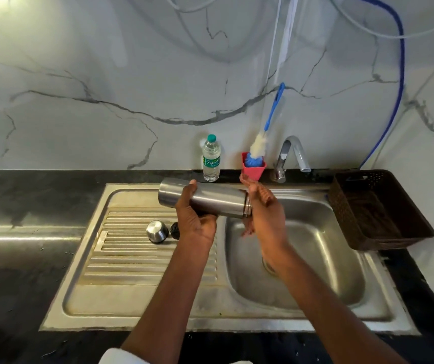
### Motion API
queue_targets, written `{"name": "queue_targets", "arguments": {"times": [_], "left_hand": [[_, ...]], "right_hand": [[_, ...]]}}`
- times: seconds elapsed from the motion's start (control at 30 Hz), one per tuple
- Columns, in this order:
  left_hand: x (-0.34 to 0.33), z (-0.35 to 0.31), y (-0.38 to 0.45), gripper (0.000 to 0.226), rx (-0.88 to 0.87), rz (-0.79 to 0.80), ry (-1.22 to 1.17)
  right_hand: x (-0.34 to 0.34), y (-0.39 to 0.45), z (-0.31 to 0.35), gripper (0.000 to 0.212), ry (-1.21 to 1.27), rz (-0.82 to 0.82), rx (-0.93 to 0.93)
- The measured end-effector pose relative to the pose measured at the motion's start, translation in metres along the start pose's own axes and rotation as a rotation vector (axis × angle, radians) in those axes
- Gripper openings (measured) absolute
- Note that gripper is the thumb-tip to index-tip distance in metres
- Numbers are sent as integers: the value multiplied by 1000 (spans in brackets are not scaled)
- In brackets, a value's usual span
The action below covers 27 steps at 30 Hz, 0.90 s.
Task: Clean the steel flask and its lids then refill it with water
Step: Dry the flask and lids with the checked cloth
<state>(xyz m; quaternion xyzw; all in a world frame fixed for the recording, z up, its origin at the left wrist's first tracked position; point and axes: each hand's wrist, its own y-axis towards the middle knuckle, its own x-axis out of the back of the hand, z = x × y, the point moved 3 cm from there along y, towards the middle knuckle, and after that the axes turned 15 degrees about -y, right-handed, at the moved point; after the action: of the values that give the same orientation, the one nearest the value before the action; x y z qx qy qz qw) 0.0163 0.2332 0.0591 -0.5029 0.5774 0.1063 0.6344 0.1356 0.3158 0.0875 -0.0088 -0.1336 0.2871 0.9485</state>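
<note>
The steel flask [218, 199] lies sideways in the air above the sink's left rim, its open mouth pointing right. My left hand [193, 214] grips its middle from below, fingers curled round the body. The flat palm of my right hand [261, 206] covers the flask's mouth, fingers straight. On the ribbed drainboard [131, 248] stand the steel cup lid [157, 231] and, right beside it, the small black stopper [175, 230], partly hidden behind my left wrist.
The sink basin [315, 258] lies under my right arm, and the tap [293, 156] behind it shows no running water. A water bottle [211, 158] and a pink holder [253, 166] with a bottle brush [259, 144] stand at the wall. A brown basket [378, 208] sits at right.
</note>
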Motion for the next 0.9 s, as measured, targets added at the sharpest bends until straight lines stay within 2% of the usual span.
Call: {"name": "queue_targets", "arguments": {"times": [0.07, 0.13, 0.17, 0.27, 0.37, 0.43, 0.5, 0.67, 0.8, 0.9], "left_hand": [[0, 2, -4, 46, 19, 52, -37], [1, -1, 1, 45, 5, 93, -9], [3, -4, 4, 54, -19, 126, 8], [11, -16, 16, 110, -82, 198, 131], [20, -32, 23, 125, -116, 198, 194], [22, -42, 26, 122, -174, 223, 260], [25, -51, 26, 107, -231, 254, 344], [34, -77, 31, 93, -274, 212, 426], [45, -97, 39, 68, -249, 67, 295], [58, -114, 40, 69, -216, -54, 172]], "right_hand": [[5, 15, -3, 25, 313, 105, -371], [9, 20, -8, 37, 499, 194, -560], [8, 22, -12, 39, 527, 221, -599], [-4, 20, -30, 38, 513, 233, -710], [-13, 16, -43, 38, 515, 231, -750], [-11, 15, -51, 35, 517, 214, -734], [-7, 16, -51, 35, 515, 202, -713], [-16, 16, -50, 35, 475, 163, -697], [-33, 11, -48, 35, 547, 151, -699], [-36, 12, -47, 35, 575, 119, -672]]}}
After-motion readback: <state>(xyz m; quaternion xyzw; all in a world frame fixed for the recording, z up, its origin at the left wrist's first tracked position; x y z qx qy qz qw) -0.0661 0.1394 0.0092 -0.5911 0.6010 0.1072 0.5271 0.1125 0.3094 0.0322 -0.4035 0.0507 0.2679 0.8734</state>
